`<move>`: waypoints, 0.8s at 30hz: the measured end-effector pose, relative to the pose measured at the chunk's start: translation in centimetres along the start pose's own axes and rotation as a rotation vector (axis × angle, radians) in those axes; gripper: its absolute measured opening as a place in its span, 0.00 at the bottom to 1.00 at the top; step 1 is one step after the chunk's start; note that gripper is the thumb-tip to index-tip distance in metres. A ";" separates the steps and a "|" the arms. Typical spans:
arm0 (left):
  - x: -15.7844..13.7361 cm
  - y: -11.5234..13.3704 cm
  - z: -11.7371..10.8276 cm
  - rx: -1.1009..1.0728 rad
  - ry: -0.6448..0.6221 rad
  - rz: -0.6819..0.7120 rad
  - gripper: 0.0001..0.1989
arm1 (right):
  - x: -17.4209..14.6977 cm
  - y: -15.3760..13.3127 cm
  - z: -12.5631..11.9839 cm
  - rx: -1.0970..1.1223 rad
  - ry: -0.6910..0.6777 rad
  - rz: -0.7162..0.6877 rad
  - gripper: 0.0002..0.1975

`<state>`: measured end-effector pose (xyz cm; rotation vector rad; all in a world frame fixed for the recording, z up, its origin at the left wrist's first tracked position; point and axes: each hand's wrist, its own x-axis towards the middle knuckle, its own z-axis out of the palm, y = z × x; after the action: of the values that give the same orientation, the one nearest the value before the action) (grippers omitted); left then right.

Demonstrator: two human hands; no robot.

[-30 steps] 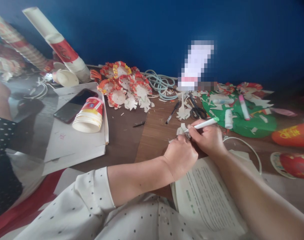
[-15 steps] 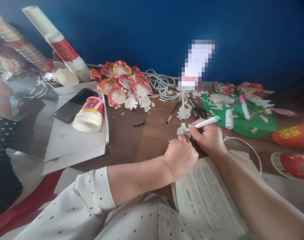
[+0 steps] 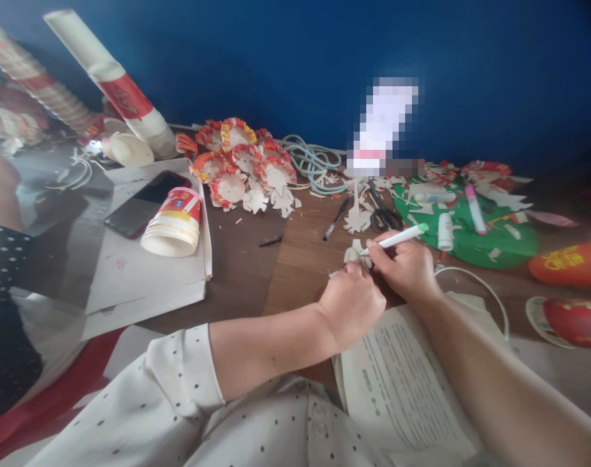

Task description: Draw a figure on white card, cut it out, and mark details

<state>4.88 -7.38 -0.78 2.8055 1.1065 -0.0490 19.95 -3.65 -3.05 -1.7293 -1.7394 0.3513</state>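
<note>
My right hand (image 3: 406,267) is closed around a white marker (image 3: 402,236) with a green end, its other end down at a small white paper cutout (image 3: 356,250). My left hand (image 3: 353,298) is closed at the near edge of that cutout, with its fingertips on the paper; part of the cutout is hidden behind the fingers. Just beyond lie black scissors (image 3: 386,217), a black pen (image 3: 335,219) and another white cutout (image 3: 357,214). An open book (image 3: 402,383) with printed pages lies under my right forearm.
Stacked paper cups (image 3: 171,224) lie on white board beside a phone (image 3: 142,204). Red-and-white cut paper pieces (image 3: 246,162) are heaped by a coiled cable (image 3: 312,162). A green round mat (image 3: 499,243) holds markers and scraps. At far left sits another person's dotted garment (image 3: 6,311).
Almost nothing differs. The marker and the fingers of my right hand have shifted very slightly; my left hand stays in place on the paper cutout.
</note>
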 end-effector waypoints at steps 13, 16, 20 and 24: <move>-0.1 -0.1 -0.5 -0.005 -0.027 0.017 0.15 | 0.1 -0.1 0.0 0.007 0.009 0.021 0.14; -0.1 -0.1 -0.3 -0.012 -0.007 0.009 0.15 | 0.1 0.0 0.0 0.004 0.008 0.022 0.14; -0.1 0.0 0.0 -0.018 0.004 0.007 0.15 | 0.2 0.0 0.1 0.008 0.002 0.034 0.14; -0.1 0.0 0.0 -0.006 0.000 0.011 0.15 | 0.2 0.0 0.0 0.015 0.002 0.040 0.14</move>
<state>4.78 -7.43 -0.75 2.8061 1.0888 -0.0447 19.90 -3.49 -3.02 -1.7558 -1.6985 0.3795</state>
